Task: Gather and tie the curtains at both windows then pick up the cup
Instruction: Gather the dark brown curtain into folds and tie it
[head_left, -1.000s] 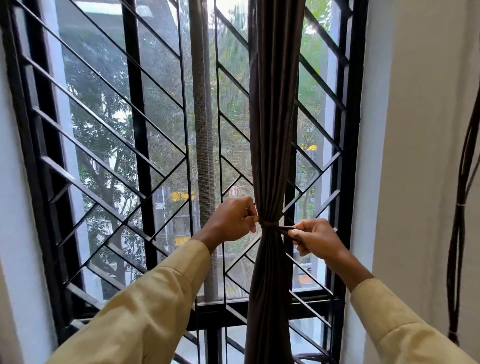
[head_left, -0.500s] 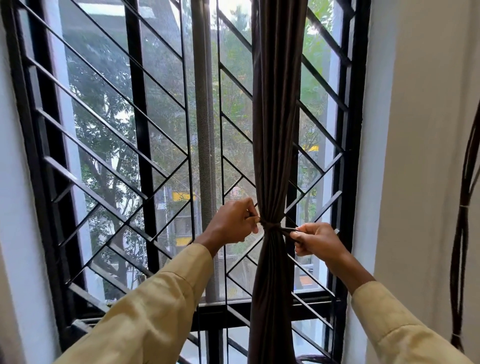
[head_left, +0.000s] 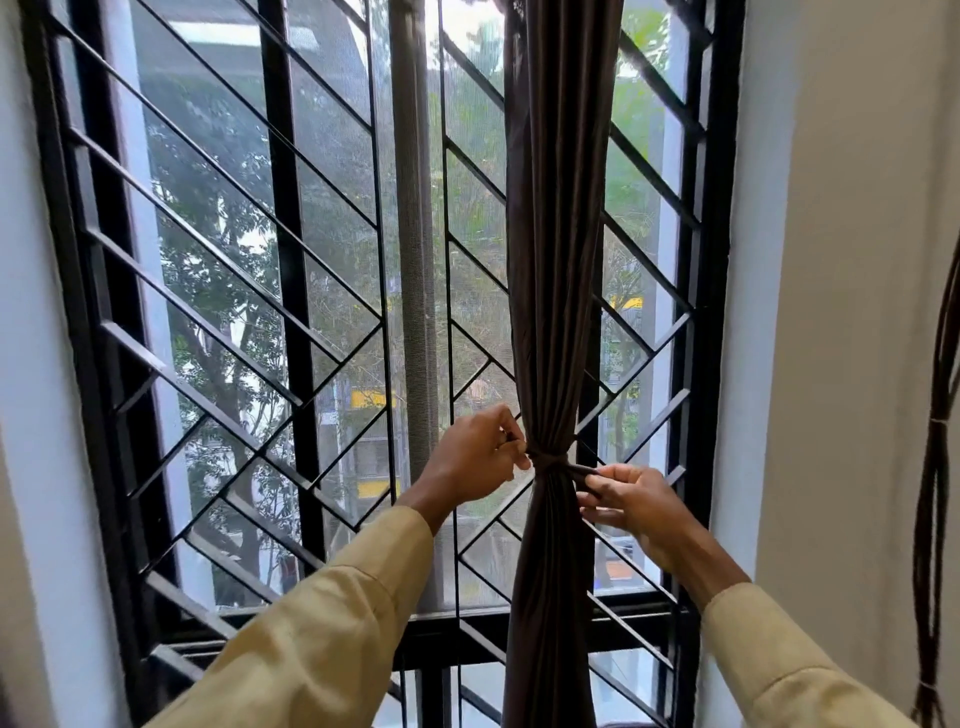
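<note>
A dark brown curtain (head_left: 558, 260) hangs gathered into one narrow bunch in front of the window, right of its middle. A thin dark tie (head_left: 551, 461) is wound round the bunch at waist height and cinches it. My left hand (head_left: 475, 457) pinches the tie's left end right beside the curtain. My right hand (head_left: 631, 501) pinches the tie's right end, which sticks out a short way from the knot. No cup is in view.
The window has a black metal grille (head_left: 291, 291) with diagonal bars and a mesh screen behind it. A white wall (head_left: 857, 312) stands on the right, with a bundle of dark cords (head_left: 935, 467) hanging at the far right edge.
Both hands stay at the tie on the curtain. My right hand has drawn its end slightly outward and down, and the view has shifted a little.
</note>
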